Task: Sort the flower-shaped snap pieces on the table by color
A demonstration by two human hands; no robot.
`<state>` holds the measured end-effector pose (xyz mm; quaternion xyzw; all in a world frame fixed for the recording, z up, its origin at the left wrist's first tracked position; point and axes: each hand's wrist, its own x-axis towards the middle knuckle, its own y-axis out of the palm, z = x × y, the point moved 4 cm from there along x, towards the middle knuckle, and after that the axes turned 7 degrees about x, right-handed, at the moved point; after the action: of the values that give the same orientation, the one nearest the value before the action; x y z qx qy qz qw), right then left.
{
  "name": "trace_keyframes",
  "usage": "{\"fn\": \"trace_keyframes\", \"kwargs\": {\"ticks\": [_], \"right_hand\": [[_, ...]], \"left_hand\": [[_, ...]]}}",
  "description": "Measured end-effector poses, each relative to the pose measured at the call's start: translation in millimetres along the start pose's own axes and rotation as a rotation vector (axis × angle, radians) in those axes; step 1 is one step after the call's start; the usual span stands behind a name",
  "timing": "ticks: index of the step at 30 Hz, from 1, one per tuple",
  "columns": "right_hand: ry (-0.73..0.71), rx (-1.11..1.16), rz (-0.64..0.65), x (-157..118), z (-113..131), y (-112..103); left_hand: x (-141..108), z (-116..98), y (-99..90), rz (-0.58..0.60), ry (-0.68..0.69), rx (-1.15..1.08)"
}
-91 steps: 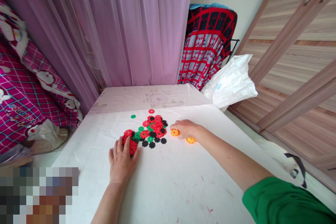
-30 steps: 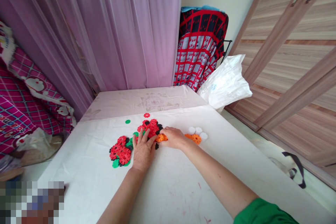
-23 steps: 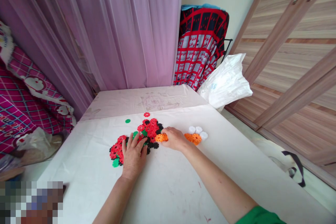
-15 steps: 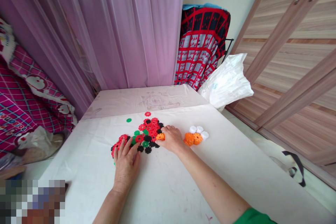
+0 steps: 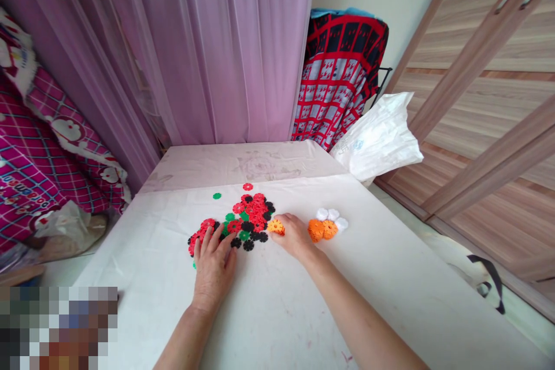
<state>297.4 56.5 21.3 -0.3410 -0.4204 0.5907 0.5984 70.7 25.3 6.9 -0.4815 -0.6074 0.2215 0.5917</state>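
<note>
My right hand (image 5: 295, 234) pinches an orange snowflake disc (image 5: 274, 226) at the right edge of a mixed heap. Flat plastic discs with notched, flower-like rims make up the heap: red discs (image 5: 255, 208), black discs (image 5: 248, 245) and green discs (image 5: 244, 235). On its left part rest the fingertips of my left hand (image 5: 214, 266), spread out and gripping nothing, over more red discs (image 5: 208, 223). Apart from the heap, to the right, lie an orange group (image 5: 318, 230) and several white discs (image 5: 332, 215).
A single green disc (image 5: 217, 196) and a red disc (image 5: 247, 187) lie behind the heap on the cloth-covered table (image 5: 281, 312). Beyond the table hangs a purple curtain (image 5: 225, 58). A white plastic bag (image 5: 377, 136) stands at its right rear, near a wooden wardrobe (image 5: 485, 87).
My right hand has drawn the orange disc slightly right, away from the red and black discs. My left hand stays on the heap's left side. The whole view has shifted a little.
</note>
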Motion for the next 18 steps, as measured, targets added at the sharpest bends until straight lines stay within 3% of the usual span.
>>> {"fn": "trace_keyframes", "kwargs": {"ticks": [18], "right_hand": [[-0.069,-0.015,0.08,-1.3,6.1,-11.8]], "left_hand": [[0.1,-0.8,0.9,0.014,0.0,0.006]]}}
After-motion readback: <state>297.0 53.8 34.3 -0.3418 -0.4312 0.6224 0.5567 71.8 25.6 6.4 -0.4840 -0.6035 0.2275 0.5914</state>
